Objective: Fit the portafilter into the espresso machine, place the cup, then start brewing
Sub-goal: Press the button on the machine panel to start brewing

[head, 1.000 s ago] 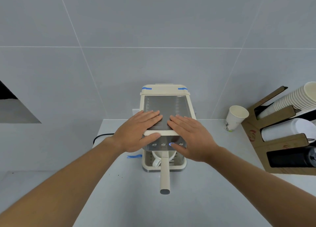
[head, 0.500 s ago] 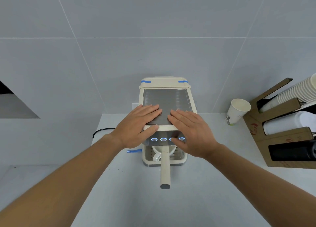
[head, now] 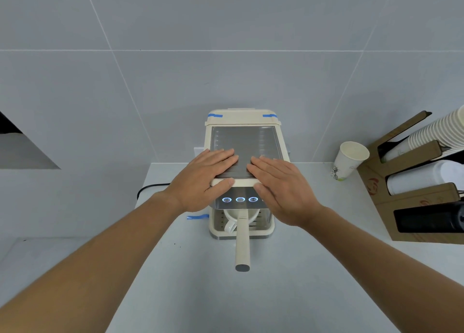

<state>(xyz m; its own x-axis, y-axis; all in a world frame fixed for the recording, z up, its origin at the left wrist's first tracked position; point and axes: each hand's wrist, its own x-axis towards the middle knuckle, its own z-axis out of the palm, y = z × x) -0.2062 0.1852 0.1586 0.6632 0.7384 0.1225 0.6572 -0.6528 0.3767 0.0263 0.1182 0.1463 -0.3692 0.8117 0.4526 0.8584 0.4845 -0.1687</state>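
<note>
Nearest, the portafilter handle juts toward the viewer over the desk, locked into the espresso machine. The cup sits beneath it on the drip tray. Above, three buttons glow blue. Left hand and right hand lie flat, fingers spread, gripping nothing, on the machine's top. A paper cup stands far right.

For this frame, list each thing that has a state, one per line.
Espresso machine: three front buttons lit.
Portafilter: fitted, handle pointing forward.
Mug: on the drip tray, under the portafilter.
Left hand: flat on machine top, holding nothing.
Right hand: flat on machine top, holding nothing.
Paper cup: upright, apart.
</note>
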